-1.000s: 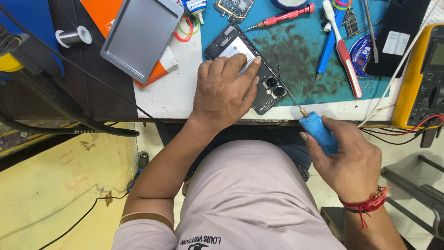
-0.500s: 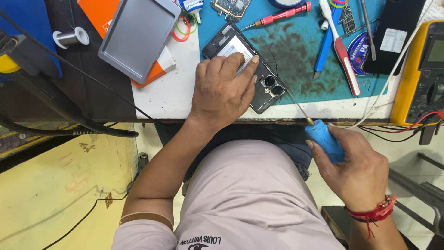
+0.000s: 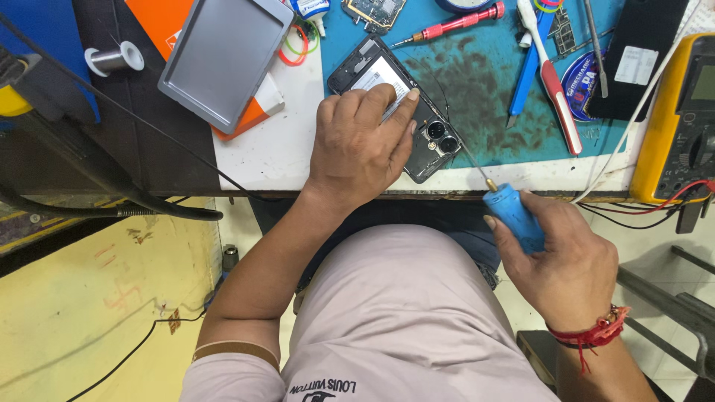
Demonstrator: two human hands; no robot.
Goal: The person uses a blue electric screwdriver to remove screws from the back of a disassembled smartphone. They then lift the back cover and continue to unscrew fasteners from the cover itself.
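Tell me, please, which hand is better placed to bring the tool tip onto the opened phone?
Right, probably: the right hand grips the blue-handled tool, tip toward the phone, while the left hand lies flat on it.

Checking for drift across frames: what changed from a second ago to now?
Little changed. The right hand, gripping the blue-handled tool, dipped lower and outward, then came back up near the bench edge, tip toward the opened phone. The left hand stayed pressed on the phone. Nothing was picked up or let go; the red screwdriver and yellow multimeter kept their places.
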